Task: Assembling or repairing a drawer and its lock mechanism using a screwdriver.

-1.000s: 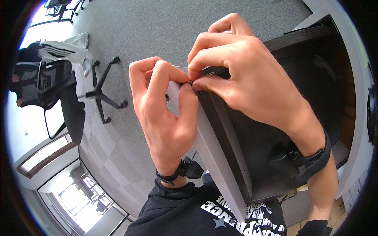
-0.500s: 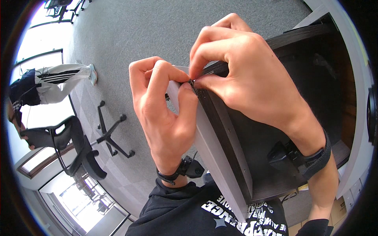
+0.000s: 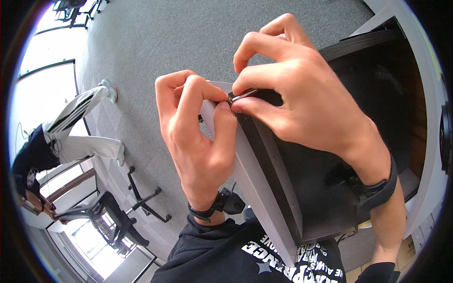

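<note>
An open drawer with a pale grey front panel [image 3: 247, 179] and a dark inside lies in front of me. At the far end of the panel's top edge, my left hand [image 3: 198, 132] pinches a small dark piece [image 3: 230, 101] between thumb and index finger. Close beside it, my right hand [image 3: 306, 94] is closed on a thin silvery metal rod [image 3: 246, 94], its tip reaching the small piece. What kind of part each is cannot be made out. The right hand's other fingers are bent and lifted above the drawer.
The drawer's dark side wall [image 3: 361, 45] runs along the far side, and the pale cabinet frame [image 3: 420, 56] stands at right. On the left, a person [image 3: 71, 137] holds a black swivel chair [image 3: 108, 214] on the grey carpet [image 3: 155, 37]. Both my wrists wear black straps [image 3: 203, 212].
My right hand's fingers have lifted and shifted slightly, showing more of the metal rod. The left hand stays put. The person at left has taken a step and the chair has rolled nearer.
</note>
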Motion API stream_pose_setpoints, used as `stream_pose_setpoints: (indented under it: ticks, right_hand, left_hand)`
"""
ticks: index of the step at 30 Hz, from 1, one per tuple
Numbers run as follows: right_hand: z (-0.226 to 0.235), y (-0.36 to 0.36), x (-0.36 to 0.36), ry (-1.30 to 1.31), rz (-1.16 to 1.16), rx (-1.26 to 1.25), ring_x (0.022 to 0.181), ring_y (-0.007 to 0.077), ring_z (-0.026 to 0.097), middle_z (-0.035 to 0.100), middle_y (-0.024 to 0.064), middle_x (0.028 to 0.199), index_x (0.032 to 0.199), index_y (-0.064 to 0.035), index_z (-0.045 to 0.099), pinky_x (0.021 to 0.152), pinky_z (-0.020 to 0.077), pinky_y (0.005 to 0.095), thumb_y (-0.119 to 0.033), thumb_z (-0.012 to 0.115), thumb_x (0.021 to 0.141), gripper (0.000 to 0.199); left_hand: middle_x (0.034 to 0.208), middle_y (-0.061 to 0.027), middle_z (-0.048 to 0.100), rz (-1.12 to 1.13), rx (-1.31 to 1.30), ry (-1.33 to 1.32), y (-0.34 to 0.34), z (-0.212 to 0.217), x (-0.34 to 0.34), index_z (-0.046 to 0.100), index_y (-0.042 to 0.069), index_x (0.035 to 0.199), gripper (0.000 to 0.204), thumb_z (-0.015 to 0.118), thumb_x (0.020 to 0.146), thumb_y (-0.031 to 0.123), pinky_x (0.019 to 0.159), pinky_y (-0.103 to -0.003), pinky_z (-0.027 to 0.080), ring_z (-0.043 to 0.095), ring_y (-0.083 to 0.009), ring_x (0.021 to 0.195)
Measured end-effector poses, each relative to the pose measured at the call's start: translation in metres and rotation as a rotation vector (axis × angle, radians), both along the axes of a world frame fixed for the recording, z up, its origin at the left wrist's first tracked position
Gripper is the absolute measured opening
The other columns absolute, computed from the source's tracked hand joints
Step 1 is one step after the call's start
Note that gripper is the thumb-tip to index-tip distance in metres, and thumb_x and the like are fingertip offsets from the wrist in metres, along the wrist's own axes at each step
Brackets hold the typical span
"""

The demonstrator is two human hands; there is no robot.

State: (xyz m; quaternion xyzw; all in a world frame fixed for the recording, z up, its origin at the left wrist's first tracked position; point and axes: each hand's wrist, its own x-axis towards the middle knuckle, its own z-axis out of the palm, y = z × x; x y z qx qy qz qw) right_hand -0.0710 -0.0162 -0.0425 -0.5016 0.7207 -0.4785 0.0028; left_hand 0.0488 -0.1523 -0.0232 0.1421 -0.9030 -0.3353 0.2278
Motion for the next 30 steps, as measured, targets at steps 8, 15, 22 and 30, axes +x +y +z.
stream_pose_setpoints:
  ticks: [8, 15, 22, 30]
  right_hand:
    - [-0.018, -0.064, -0.143, -0.047, -0.022, -0.110, 0.091, 0.0239, 0.060, 0.067, 0.0053, 0.089, 0.085, -0.0033, 0.074, 0.076, 0.0527, 0.0324, 0.002, 0.079, 0.075, 0.012]
    - [-0.023, -0.117, -0.255, -0.157, -0.016, -0.076, 0.093, 0.0243, 0.059, 0.068, 0.0054, 0.089, 0.084, -0.0025, 0.073, 0.079, 0.0516, 0.0338, 0.002, 0.078, 0.075, 0.011]
    - [-0.007, -0.159, -0.408, -0.096, -0.026, -0.036, 0.103, 0.0264, 0.056, 0.068, 0.0054, 0.094, 0.087, -0.0029, 0.073, 0.088, 0.0496, 0.0368, -0.001, 0.077, 0.079, 0.009]
    - [0.002, -0.220, -0.556, -0.105, -0.046, -0.011, 0.103, 0.0264, 0.055, 0.067, 0.0039, 0.097, 0.086, -0.0041, 0.073, 0.087, 0.0494, 0.0357, 0.000, 0.079, 0.076, 0.012]
  left_hand:
    - [0.098, -0.0120, 0.048, -0.020, -0.009, -0.001, -0.059, -0.011, -0.150, 0.062, 0.000, 0.087, 0.012, 0.062, 0.075, 0.001, 0.075, -0.036, 0.044, 0.052, -0.0236, 0.084]
    - [0.098, -0.0130, 0.049, -0.014, -0.026, 0.008, -0.113, -0.022, -0.264, 0.062, 0.000, 0.087, 0.012, 0.062, 0.075, 0.000, 0.076, -0.037, 0.043, 0.051, -0.0249, 0.085]
    - [0.096, -0.0132, 0.049, -0.021, -0.007, 0.013, -0.153, -0.005, -0.416, 0.062, 0.000, 0.086, 0.012, 0.061, 0.074, -0.001, 0.077, -0.037, 0.043, 0.051, -0.0259, 0.087]
    - [0.097, -0.0128, 0.049, -0.020, -0.042, 0.006, -0.221, 0.002, -0.563, 0.062, 0.000, 0.086, 0.012, 0.062, 0.074, 0.000, 0.075, -0.037, 0.044, 0.052, -0.0245, 0.084]
